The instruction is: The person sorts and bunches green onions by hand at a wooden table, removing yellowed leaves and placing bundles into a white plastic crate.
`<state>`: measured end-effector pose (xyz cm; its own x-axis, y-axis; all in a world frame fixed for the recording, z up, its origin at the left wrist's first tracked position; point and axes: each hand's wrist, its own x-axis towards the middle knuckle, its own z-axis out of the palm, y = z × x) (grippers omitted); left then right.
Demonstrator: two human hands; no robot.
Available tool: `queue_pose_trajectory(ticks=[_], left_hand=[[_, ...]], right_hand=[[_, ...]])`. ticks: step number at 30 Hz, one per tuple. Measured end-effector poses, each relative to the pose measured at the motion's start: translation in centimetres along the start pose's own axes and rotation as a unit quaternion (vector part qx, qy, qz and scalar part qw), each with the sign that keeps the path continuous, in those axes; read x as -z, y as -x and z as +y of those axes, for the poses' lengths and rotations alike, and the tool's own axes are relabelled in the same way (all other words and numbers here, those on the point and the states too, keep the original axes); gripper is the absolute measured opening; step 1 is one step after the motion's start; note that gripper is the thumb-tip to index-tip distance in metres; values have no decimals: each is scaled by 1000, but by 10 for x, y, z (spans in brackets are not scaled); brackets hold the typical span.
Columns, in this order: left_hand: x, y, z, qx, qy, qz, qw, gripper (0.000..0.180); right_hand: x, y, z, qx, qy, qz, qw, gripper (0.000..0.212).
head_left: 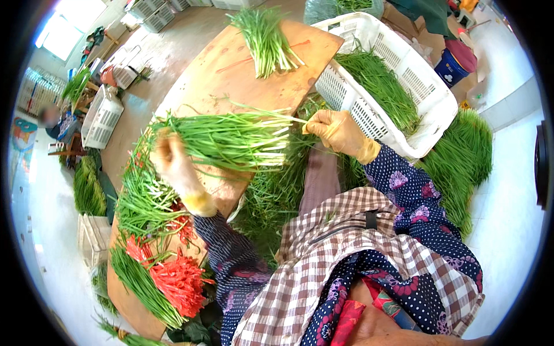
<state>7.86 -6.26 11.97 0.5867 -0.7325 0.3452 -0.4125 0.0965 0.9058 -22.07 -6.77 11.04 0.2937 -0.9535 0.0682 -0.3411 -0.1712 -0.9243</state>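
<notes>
Green stalks (234,138) in two gloved hands (170,154) (336,130)

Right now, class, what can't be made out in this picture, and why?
Head view:
- Left hand: exact finger placement, blurred.
- White crate: floor beneath the green stalks, covered by them.
- Lower-left bundle: lower part, cut off by the picture's edge.
- Background person: details, blurred and too small.

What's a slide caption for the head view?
At a wooden table, right fingers pinch a pale stalk by a green bundle, left fingers at its leafy end.
</notes>
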Motion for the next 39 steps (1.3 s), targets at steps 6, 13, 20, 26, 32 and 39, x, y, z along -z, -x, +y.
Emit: queue_pose_trajectory(ticks=[6, 13, 20, 26, 32, 39], left_hand=[[-43, 131, 10, 304, 416, -332, 790, 37], [-30, 130, 20, 328, 559, -202, 734, 27], [41, 46, 49, 98, 554, -142, 814, 36], [14, 98, -17, 246, 471, -66, 845, 30], [18, 143, -80, 425, 507, -45, 749, 22], [26, 135, -43, 373, 589, -50, 715, 28]], right_hand=[[-44, 43, -9, 194, 136, -52, 970, 19], [-51, 67, 31, 289, 295, -83, 907, 19], [-21, 18, 29, 276, 319, -17, 906, 23], [-46, -24, 4, 293, 304, -22, 906, 36], [-67, -30, -1, 302, 307, -26, 902, 25], [-133, -11, 17, 333, 529, -88, 776, 17]])
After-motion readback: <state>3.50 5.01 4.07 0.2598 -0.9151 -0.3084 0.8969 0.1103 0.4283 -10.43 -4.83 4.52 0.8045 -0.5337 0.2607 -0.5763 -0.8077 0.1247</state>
